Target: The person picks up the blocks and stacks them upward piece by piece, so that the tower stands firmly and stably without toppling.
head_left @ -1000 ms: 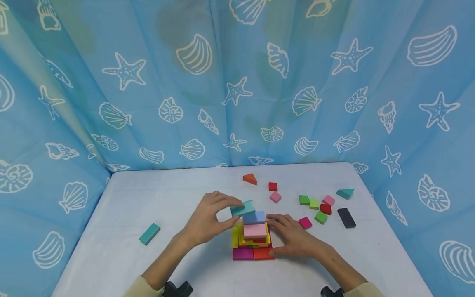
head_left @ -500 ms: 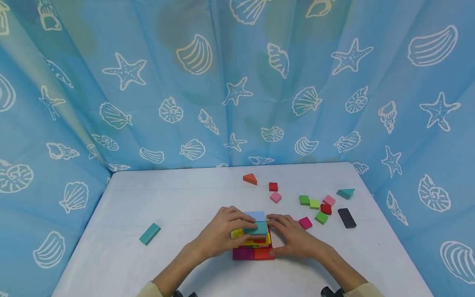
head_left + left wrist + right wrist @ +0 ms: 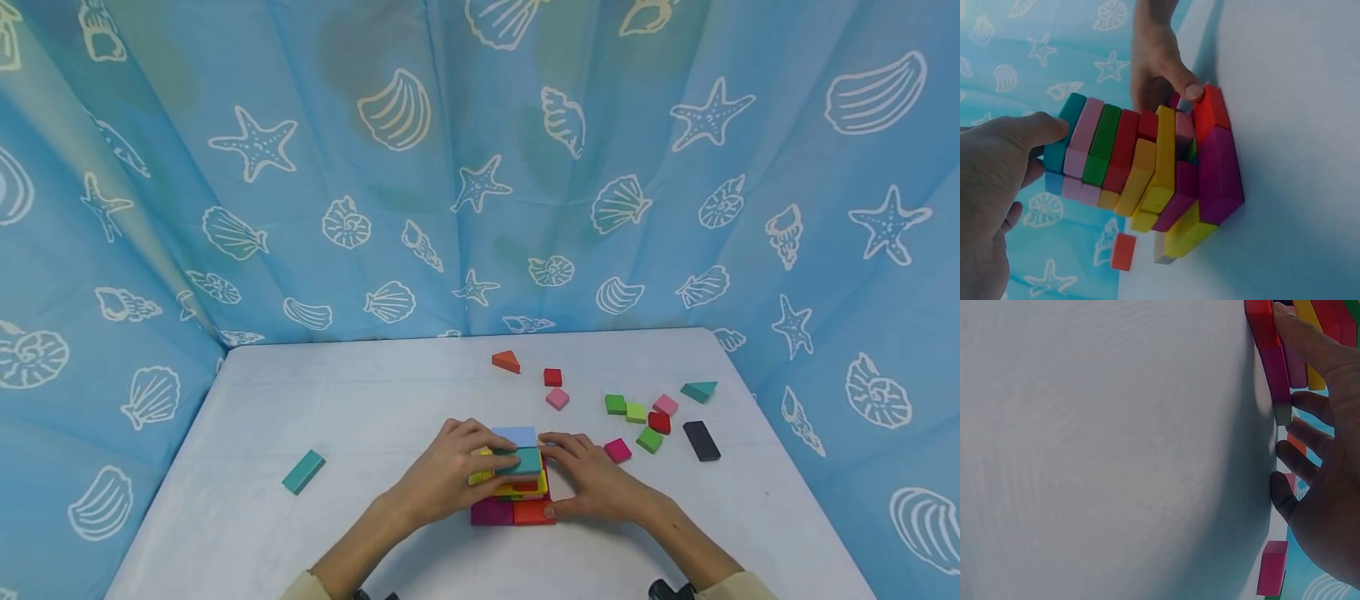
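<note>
A tower of coloured wooden blocks stands on the white table, with a purple block (image 3: 491,513) and a red-orange block (image 3: 533,512) at its front base. My left hand (image 3: 438,473) pinches a teal block (image 3: 1065,140) that lies on the front of the tower's top, above a pink block (image 3: 1085,140). Behind it a light blue block (image 3: 515,436) shows. My right hand (image 3: 600,483) rests along the tower's right side, fingers spread, its thumb touching the red-orange block. In the left wrist view, several layers of green, red, orange and yellow blocks show beneath.
Another teal block (image 3: 303,472) lies alone on the left of the table. To the right lie several small cubes, a black block (image 3: 701,441) and a teal triangle (image 3: 699,391). An orange triangle (image 3: 506,361) and a red cube (image 3: 552,377) lie behind the tower.
My left hand has brought the teal block down and forward from above the back of the tower onto its front top. Over the last half second little moves. The right hand stays put.
</note>
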### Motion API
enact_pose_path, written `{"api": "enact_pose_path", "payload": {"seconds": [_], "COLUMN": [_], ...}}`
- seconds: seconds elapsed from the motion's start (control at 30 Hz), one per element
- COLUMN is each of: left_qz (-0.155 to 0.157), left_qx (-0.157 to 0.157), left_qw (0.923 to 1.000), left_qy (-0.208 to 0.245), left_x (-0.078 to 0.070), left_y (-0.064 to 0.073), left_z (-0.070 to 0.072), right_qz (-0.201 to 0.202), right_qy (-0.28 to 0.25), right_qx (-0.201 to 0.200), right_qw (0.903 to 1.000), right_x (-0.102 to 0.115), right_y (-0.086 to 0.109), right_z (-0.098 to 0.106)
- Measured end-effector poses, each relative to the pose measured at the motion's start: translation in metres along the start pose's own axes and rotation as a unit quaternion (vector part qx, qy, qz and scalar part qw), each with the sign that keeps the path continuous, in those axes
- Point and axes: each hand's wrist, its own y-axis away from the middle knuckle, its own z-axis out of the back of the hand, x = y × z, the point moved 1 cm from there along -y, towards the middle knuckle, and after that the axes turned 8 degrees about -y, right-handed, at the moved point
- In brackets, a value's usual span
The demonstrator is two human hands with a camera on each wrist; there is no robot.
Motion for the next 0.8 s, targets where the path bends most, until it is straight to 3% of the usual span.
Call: {"api": "enact_pose_path", "payload": {"seconds": [0.33, 0.53, 0.67, 0.8], "left_qz": [0.004, 0.025, 0.105, 0.203], "left_qx": [-0.002, -0.020, -0.022, 0.028], "left_qw": [1.0000, 0.9987, 0.9899, 0.9716], "left_qy": [-0.002, 0.039, 0.092, 0.119], "left_x": [0.000, 0.006, 0.019, 0.036], "left_y": [0.000, 0.004, 0.013, 0.028], "left_z": [-0.001, 0.004, 0.006, -0.011], "right_qz": [-0.002, -0.004, -0.015, -0.023], "right_qy": [0.004, 0.007, 0.004, 0.004], "right_qx": [-0.002, -0.002, 0.000, 0.001], "right_qw": [1.0000, 1.0000, 0.9999, 0.9997], "right_x": [0.001, 0.002, 0.004, 0.006], "right_y": [0.000, -0.001, -0.002, -0.001], "right_z": [0.001, 0.001, 0.001, 0.002]}}
